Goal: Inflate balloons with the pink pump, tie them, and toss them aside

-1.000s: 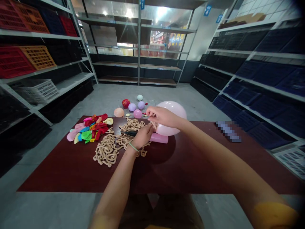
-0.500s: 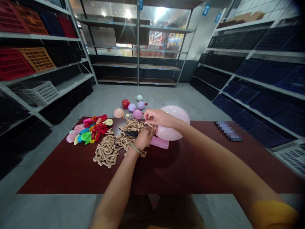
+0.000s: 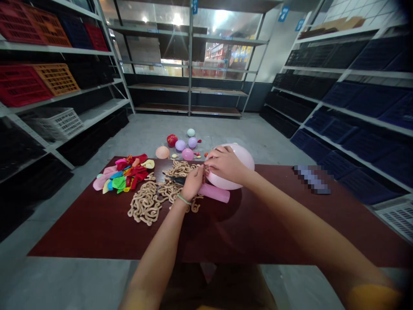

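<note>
Two bare hands meet over the far middle of the dark red tabletop (image 3: 97, 232). One inflated pale pink balloon (image 3: 240, 157) sits there, and the right hand (image 3: 226, 165) lies across its left side with the fingers curled down at the balloon's neck. The left hand (image 3: 192, 183) comes up beside it, its fingers pinched together right at that same spot, touching the right hand; what exactly they pinch is too small to tell. One thin green band (image 3: 182, 199) circles the left wrist. One pink tube-shaped thing (image 3: 215, 193) lies on the tabletop just under the balloon, touching it.

Left of the hands spreads one loose heap of tan curly cord pieces (image 3: 151, 198), too tangled to count. One dark tool, perhaps scissors (image 3: 172, 179), lies on that heap just by the left hand. Farther left sits one pile of flat, uninflated balloons (image 3: 124, 176) in red, pink, green, blue and yellow, too many to count. One blurred-out object (image 3: 311, 178) lies on the right of the tabletop, unreadable.

Beyond the far edge, on the grey floor, I count six small inflated balloons (image 3: 180, 145): one peach, one red, two lilac, one pink, one pale green. Metal shelving lines three sides, with red and orange crates (image 3: 56, 77) on the left. Two small blue signs (image 3: 283, 13) hang high at the back right; their writing cannot be read.
</note>
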`<act>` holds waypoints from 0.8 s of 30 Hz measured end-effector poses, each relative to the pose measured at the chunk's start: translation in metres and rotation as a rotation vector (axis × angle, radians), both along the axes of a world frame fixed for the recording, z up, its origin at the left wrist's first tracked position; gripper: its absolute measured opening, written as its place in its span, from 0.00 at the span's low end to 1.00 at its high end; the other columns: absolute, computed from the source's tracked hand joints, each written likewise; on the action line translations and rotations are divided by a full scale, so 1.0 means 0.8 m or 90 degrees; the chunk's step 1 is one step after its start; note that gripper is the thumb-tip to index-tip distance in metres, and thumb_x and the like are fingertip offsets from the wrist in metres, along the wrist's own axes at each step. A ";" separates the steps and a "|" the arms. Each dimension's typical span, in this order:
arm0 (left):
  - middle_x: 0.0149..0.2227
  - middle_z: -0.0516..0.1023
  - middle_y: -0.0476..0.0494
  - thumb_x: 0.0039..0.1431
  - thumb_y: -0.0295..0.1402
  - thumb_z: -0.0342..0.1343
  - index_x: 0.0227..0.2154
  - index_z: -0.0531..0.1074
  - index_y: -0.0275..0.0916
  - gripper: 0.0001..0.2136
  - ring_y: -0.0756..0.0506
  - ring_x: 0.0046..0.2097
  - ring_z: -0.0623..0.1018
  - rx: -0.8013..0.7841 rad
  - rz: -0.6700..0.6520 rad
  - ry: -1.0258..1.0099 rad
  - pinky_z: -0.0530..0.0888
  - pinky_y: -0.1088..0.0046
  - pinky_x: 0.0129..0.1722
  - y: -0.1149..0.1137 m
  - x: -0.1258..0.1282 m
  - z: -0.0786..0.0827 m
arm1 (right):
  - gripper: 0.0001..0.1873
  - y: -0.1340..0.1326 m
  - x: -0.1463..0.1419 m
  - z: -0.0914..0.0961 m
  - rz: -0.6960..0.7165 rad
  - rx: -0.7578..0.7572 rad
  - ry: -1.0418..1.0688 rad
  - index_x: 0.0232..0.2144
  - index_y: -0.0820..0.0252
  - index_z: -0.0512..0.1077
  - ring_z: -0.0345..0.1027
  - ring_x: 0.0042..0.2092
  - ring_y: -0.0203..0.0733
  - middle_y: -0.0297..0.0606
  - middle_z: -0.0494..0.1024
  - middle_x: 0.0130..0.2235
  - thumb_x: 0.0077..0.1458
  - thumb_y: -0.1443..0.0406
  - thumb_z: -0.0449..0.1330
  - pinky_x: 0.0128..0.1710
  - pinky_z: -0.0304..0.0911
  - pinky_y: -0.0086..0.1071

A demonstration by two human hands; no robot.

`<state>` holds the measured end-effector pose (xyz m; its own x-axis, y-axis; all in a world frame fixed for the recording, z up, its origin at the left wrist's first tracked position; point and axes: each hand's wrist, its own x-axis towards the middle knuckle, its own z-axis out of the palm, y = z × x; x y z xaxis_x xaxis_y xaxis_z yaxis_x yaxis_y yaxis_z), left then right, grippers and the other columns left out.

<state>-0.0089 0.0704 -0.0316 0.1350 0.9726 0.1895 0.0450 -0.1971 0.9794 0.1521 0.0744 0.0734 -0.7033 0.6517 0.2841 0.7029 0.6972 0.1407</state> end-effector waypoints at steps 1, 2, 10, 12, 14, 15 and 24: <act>0.20 0.65 0.50 0.67 0.48 0.44 0.22 0.65 0.39 0.22 0.49 0.24 0.66 0.007 0.006 0.016 0.62 0.71 0.27 0.000 0.000 0.000 | 0.08 0.000 -0.003 -0.001 -0.004 0.005 -0.010 0.36 0.51 0.77 0.61 0.48 0.50 0.39 0.76 0.44 0.60 0.63 0.57 0.47 0.51 0.44; 0.20 0.66 0.49 0.68 0.47 0.43 0.22 0.66 0.39 0.22 0.49 0.24 0.67 0.011 0.011 0.031 0.63 0.71 0.28 0.001 -0.001 0.000 | 0.08 0.001 -0.005 0.000 -0.004 0.010 -0.020 0.34 0.52 0.77 0.61 0.47 0.50 0.39 0.76 0.43 0.60 0.62 0.57 0.47 0.51 0.44; 0.20 0.69 0.48 0.66 0.49 0.44 0.22 0.68 0.38 0.24 0.49 0.25 0.69 0.000 -0.016 0.030 0.64 0.72 0.29 0.001 -0.004 0.006 | 0.10 0.007 0.004 -0.004 0.024 0.070 -0.067 0.40 0.60 0.72 0.61 0.48 0.52 0.47 0.73 0.47 0.59 0.64 0.53 0.46 0.55 0.42; 0.21 0.70 0.49 0.64 0.51 0.48 0.22 0.69 0.37 0.23 0.50 0.25 0.70 -0.026 -0.051 -0.019 0.65 0.72 0.29 0.001 -0.004 0.007 | 0.11 0.005 0.006 -0.005 0.021 0.081 -0.055 0.41 0.62 0.71 0.61 0.49 0.53 0.50 0.72 0.49 0.59 0.65 0.52 0.47 0.56 0.44; 0.22 0.71 0.50 0.60 0.51 0.53 0.24 0.70 0.36 0.21 0.50 0.26 0.71 -0.082 -0.096 -0.115 0.68 0.73 0.31 0.000 -0.005 0.009 | 0.10 0.002 0.007 -0.005 0.013 0.079 -0.023 0.41 0.63 0.70 0.61 0.50 0.54 0.51 0.71 0.50 0.59 0.66 0.52 0.49 0.56 0.44; 0.23 0.72 0.50 0.58 0.51 0.57 0.26 0.71 0.35 0.20 0.51 0.27 0.72 -0.114 -0.120 -0.168 0.69 0.73 0.32 0.000 -0.006 0.011 | 0.10 0.000 0.008 -0.004 0.011 0.072 -0.005 0.40 0.62 0.70 0.61 0.51 0.54 0.51 0.71 0.50 0.59 0.67 0.52 0.50 0.57 0.45; 0.27 0.74 0.50 0.48 0.40 0.69 0.28 0.73 0.33 0.15 0.55 0.28 0.72 -0.140 -0.155 -0.363 0.71 0.79 0.33 -0.005 -0.009 0.023 | 0.12 -0.005 0.021 0.002 0.106 -0.021 0.141 0.22 0.54 0.71 0.66 0.49 0.48 0.39 0.74 0.42 0.54 0.70 0.55 0.54 0.60 0.47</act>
